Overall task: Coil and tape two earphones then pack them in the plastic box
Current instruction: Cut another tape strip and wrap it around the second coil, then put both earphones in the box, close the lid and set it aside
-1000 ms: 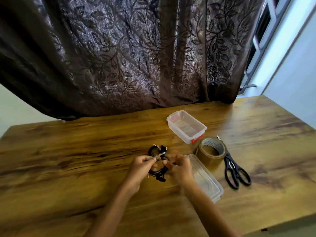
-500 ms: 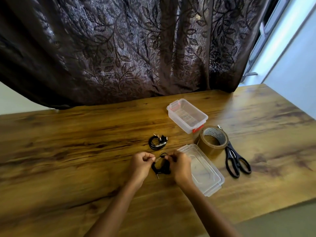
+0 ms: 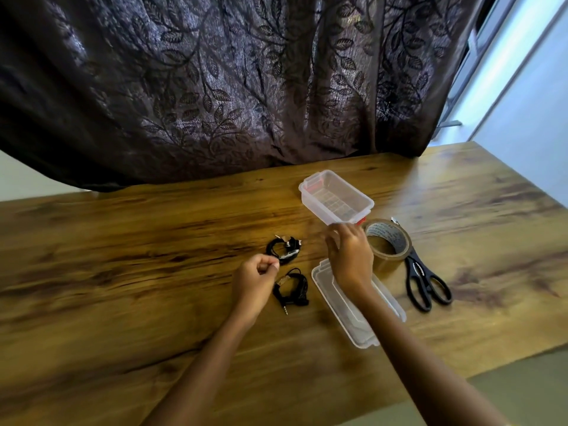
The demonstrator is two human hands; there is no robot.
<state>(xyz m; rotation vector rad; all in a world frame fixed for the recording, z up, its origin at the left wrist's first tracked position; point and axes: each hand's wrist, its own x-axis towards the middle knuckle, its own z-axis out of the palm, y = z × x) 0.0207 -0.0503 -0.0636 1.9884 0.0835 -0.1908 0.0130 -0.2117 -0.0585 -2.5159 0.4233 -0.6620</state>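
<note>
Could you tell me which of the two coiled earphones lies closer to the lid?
The coil nearer the person, right beside the lid; the other coil lies farther back.

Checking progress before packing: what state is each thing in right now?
Plastic box: open, empty, upright.
Lid: off, lying on table beside near earphone.
Far earphone: coiled, taped, on table.
Near earphone: coiled, taped, on table.
Tape roll: lying flat.
Scissors: closed, lying flat.
Left hand: fingers curled, nothing visible held.
Right hand: at box's near end; grip unclear.
</note>
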